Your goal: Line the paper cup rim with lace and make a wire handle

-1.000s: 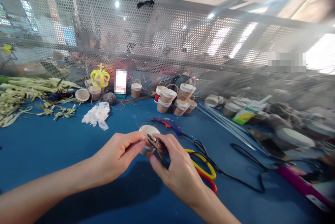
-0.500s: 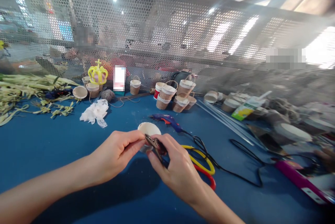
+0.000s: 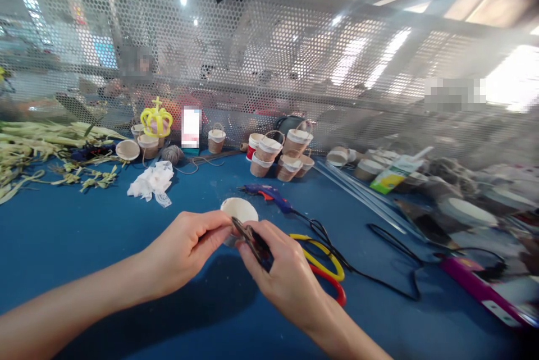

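My left hand (image 3: 183,250) pinches the side of a small white paper cup (image 3: 240,209) held just above the blue table (image 3: 84,236). My right hand (image 3: 282,276) is closed round a small dark plier-like tool (image 3: 252,239) whose tip meets the cup's rim. Both hands meet in the lower middle of the view. Right behind my right hand lie yellow and red handled scissors (image 3: 324,264).
A blue glue gun (image 3: 269,192) with a black cord (image 3: 379,281) lies behind the cup. Several brown paper-cup baskets (image 3: 280,155), a yellow crown (image 3: 156,119), white lace (image 3: 154,181) and pale leaf strips (image 3: 37,149) line the back. Clutter fills the right side. A perforated metal screen (image 3: 269,68) closes off the far edge.
The view has shifted slightly, so the hands and cup sit a little higher in the picture. My grip on cup and tool is unchanged.
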Available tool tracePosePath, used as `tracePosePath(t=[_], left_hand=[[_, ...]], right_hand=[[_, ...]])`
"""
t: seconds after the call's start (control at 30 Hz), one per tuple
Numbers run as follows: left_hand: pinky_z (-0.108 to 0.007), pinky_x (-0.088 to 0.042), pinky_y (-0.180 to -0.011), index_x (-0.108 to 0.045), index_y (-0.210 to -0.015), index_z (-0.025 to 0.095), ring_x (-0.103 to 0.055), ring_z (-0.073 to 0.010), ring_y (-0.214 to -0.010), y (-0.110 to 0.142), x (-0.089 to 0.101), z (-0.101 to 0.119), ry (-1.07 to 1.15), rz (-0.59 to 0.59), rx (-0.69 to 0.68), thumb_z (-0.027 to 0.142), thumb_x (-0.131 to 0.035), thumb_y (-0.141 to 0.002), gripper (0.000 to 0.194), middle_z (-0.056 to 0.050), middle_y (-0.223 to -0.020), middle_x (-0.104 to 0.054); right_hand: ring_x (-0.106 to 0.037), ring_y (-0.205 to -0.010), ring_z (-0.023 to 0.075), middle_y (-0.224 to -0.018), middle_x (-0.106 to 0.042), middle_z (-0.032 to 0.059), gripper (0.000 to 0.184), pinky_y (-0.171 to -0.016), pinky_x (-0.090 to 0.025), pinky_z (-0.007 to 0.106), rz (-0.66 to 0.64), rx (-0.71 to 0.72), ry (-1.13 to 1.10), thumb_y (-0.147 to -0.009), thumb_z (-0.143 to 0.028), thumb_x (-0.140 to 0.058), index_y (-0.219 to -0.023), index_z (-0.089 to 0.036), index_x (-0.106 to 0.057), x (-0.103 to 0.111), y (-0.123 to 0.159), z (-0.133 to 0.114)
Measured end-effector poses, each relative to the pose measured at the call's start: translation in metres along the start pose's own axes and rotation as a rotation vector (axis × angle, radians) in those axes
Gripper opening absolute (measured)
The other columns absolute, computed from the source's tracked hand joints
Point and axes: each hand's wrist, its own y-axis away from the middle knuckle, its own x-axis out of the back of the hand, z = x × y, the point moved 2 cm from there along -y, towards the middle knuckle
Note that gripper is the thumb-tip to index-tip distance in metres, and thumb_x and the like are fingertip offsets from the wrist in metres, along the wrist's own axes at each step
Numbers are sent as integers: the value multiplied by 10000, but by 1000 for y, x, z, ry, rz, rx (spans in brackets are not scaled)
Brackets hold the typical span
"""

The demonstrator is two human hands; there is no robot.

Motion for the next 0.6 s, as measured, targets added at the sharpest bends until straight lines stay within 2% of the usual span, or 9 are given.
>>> tracePosePath(t=[0.13,0.3,0.47,0.6], left_hand=[[-191,-349,-592,-535,-786,159,-418,-94,-632,-1,0,2,40,-10,12,274,-351,-876,234,26,-692,-509],[-189,-311,-499,-532,-762,157,-366,-80,-520,0,0,3,72,-41,91,306,-335,-878,273,55,-555,-397],[-195,-353,-534,-524,-727,154,-434,-82,-543,0,1,1,155,-82,111,301,-347,-876,275,30,-605,-509],[-186,-360,-519,-508,-713,156,-447,-77,-527,0,1,-1,212,-108,100,317,-349,-878,280,37,-569,-498]], right_hand=[[-538,-616,149,-678,-570,33,72,-537,-420,242,-6,-5,-5,-800,-214,-490,-775,-178,-547,0,0,-1],[-547,-625,147,-720,-595,45,77,-547,-430,244,-22,-6,-36,-798,-206,-487,-789,-175,-557,0,0,-1],[-548,-634,147,-721,-596,44,69,-550,-430,244,-23,0,-30,-782,-186,-498,-798,-172,-563,0,1,0],[-546,-650,154,-730,-584,42,60,-557,-431,252,-36,-6,-11,-764,-209,-530,-799,-176,-565,0,0,-2]])
